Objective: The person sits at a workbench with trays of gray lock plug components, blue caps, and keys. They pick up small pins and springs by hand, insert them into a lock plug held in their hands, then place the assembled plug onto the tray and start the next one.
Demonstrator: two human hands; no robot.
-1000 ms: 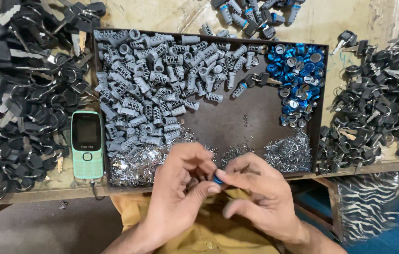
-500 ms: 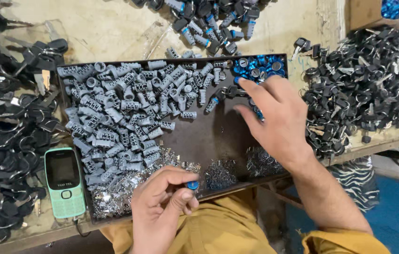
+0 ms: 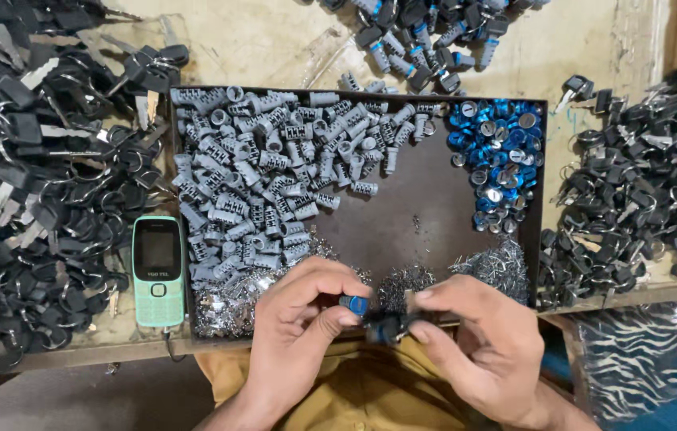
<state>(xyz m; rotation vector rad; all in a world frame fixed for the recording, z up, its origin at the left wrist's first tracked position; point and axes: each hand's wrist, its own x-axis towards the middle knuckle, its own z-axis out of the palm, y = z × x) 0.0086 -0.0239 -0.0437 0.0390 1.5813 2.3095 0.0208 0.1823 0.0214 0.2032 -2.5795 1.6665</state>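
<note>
Both hands are together at the near edge of the dark tray [image 3: 434,215], low in the head view; the left hand [image 3: 302,323] pinches a small blue cap [image 3: 354,304] between thumb and forefinger, fingers curled tight on it; the right hand [image 3: 478,343] is closed on a small dark cylinder part [image 3: 386,327], thumb above and fingers beneath, and the blue cap sits just beside that part, touching or nearly so; whether the two pieces are actually joined cannot be told, the fingers cover the seam.

Up on the tray, a big heap of grey ribbed cylinders [image 3: 274,175] fills the left and far side; a cluster of shiny blue caps [image 3: 498,160] packs the far right corner; tangles of small silvery metal bits [image 3: 498,267] lie along the near edge, right by the knuckles; the middle of the tray shows bare brown.

To the left of the tray, a mint-green push-button phone [image 3: 158,271] lies flat on the wooden workbench [image 3: 258,44], screen up, its long side just beside the tray's left wall; beyond it sprawls a large pile of black-headed keys on rings [image 3: 35,183]; another pile of black keys [image 3: 641,183] crowds the right side of the bench; at the far edge lies a smaller scatter of dark assembled cylinders with blue ends [image 3: 426,32].

Below the hands, mustard-yellow cloth [image 3: 354,399] covers the person's lap; a striped black-and-white bag [image 3: 625,359] sits low on the right.
</note>
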